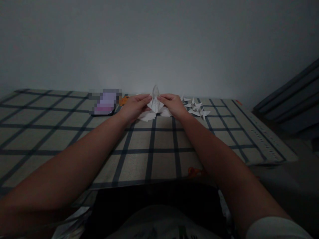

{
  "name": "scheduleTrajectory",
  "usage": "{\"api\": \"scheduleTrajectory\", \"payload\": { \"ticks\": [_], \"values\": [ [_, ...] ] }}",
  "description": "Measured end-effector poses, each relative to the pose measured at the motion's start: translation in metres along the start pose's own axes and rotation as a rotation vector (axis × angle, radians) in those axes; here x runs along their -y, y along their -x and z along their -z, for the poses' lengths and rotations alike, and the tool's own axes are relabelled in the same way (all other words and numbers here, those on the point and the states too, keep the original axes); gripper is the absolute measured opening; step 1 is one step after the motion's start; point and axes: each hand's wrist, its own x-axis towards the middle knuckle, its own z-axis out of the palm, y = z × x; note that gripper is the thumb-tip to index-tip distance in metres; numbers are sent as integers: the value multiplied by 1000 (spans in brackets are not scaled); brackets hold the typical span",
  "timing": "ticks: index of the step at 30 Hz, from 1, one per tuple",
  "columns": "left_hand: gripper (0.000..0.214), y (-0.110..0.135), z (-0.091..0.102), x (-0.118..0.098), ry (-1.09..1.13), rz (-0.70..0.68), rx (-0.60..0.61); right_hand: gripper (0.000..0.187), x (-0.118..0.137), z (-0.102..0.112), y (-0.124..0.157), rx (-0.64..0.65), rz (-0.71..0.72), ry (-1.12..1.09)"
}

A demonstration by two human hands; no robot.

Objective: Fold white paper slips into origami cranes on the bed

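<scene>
Both of my arms reach far forward over a checked cloth (154,149). Between my hands stands a partly folded white paper figure (155,99), its point upward. My left hand (134,107) pinches its left side with closed fingers. My right hand (173,104) pinches its right side the same way. Under the figure lie loose white paper sheets (147,116), partly hidden by my hands.
Several small folded white paper cranes (196,109) lie just right of my right hand. A blurred purple object (106,102) rests to the left, with something orange (123,100) beside it. A grey wall rises behind. Dark slats (291,99) stand at the right.
</scene>
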Motion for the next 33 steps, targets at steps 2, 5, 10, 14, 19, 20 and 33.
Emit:
{"api": "scheduleTrajectory", "payload": {
  "ticks": [2, 5, 10, 14, 19, 20, 33],
  "values": [
    [42, -1, 1, 1, -47, -7, -40, 34, 1, 0, 1, 10, 13, 23],
    [44, -1, 3, 2, -105, -4, -70, 33, 2, 0, 1, 26, 25, 55],
    [44, -3, 5, 2, -166, -11, -105, 29, 2, 2, -1, 32, 55, 140],
    [40, -4, 6, 2, -128, 8, -98, 28, 1, 1, 0, 47, 52, 110],
    [32, -3, 5, 0, -112, 11, -124, 24, -1, -2, 0, 39, 70, 88],
    [31, -2, 4, -1, -114, 12, -130, 24, -1, -2, -1, 49, 75, 79],
    [30, -1, 3, -5, -151, 76, -162, 23, -4, -3, -3, 65, 75, 61]
  ]
}}
